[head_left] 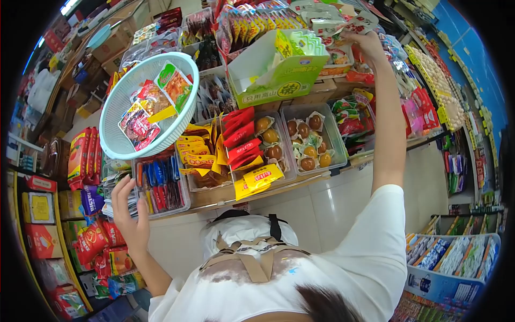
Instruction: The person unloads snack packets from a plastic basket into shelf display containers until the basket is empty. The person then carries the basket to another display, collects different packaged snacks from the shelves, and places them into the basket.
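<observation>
My right hand (pixel 366 47) is stretched out to the far side of the display, its fingers closed on the edge of a pale snack packet (pixel 360 22) with dark red print. My left hand (pixel 131 214) holds nothing; its fingers are apart, beside the clear bin of blue and red sachets (pixel 155 180). Above that hand, a light blue plastic basket (pixel 115 142) rests tilted on the goods. Several snack packets (pixel 144 126) lie inside it. Left of my right hand stands a green open carton (pixel 284 83) with green packets in it.
Clear bins hold brown eggs (pixel 308 139), yellow packets (pixel 196 153) and red packets (pixel 241 139) along the near counter edge. Shelves of bagged snacks (pixel 96 241) stand at left. At lower right is a blue-white box (pixel 445 284) of packaged sticks. Tiled floor (pixel 332 204) lies below.
</observation>
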Demonstrator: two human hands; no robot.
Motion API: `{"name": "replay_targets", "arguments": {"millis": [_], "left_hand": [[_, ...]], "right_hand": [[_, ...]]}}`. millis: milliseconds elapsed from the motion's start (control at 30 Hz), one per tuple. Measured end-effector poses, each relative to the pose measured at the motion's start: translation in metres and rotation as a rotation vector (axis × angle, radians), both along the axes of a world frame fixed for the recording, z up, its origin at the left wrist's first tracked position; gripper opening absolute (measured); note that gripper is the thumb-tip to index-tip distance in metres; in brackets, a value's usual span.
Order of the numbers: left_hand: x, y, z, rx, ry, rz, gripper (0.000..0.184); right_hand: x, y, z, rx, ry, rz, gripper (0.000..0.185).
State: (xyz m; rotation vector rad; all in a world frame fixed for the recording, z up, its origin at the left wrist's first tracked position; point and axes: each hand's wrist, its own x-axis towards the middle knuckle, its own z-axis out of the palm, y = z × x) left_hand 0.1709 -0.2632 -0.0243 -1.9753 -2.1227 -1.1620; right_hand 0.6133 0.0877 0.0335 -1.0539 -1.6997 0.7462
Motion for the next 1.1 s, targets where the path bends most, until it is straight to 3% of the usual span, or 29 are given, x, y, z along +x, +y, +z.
{"name": "replay_targets", "arguments": {"millis": [133, 267, 367, 533, 700, 867, 933, 967, 1033, 1067, 1100], "left_hand": [[-0.018, -0.023, -0.005, -0.013, 0.045, 0.116, 0.03], [-0.023, -0.035, -0.013, -0.025, -0.007, 0.171, 0.03], [-0.02, -0.031, -0.016, -0.037, -0.008, 0.176, 0.03], [-0.007, -0.014, -0.01, -0.032, 0.011, 0.087, 0.029], [-0.004, -0.008, -0.012, -0.012, 0.019, 0.02, 0.029], [0.0, -0.008, -0.015, 0.012, -0.037, -0.049, 0.028], [-0.003, -0.009, -0.015, 0.01, -0.026, -0.053, 0.027], [-0.005, -0.01, -0.015, 0.01, -0.018, -0.055, 0.027], [-0.007, -0.012, -0.019, 0.003, -0.037, -0.061, 0.027], [-0.009, -0.013, -0.019, 0.003, -0.055, -0.062, 0.027], [-0.009, -0.012, -0.02, -0.006, -0.055, -0.069, 0.027]], "right_hand": [[-0.015, 0.018, -0.027, -0.236, -0.044, 0.015, 0.026], [-0.01, 0.026, -0.078, -0.106, -0.107, 0.019, 0.031], [-0.014, 0.009, -0.074, -0.024, -0.035, 0.015, 0.032], [-0.005, 0.008, -0.076, 0.039, -0.211, -0.204, 0.038], [0.008, 0.024, -0.102, 0.057, 0.002, -0.148, 0.044], [0.009, 0.019, -0.1, 0.116, -0.107, -0.187, 0.042], [0.006, 0.013, -0.087, -0.1, -0.073, 0.011, 0.06], [0.004, 0.007, -0.086, -0.108, -0.074, 0.005, 0.06], [-0.003, -0.012, -0.086, -0.028, 0.26, -0.272, 0.056], [0.005, -0.013, -0.087, -0.054, 0.383, -0.127, 0.054], [0.009, -0.022, -0.083, -0.06, 0.383, -0.136, 0.054]]}}
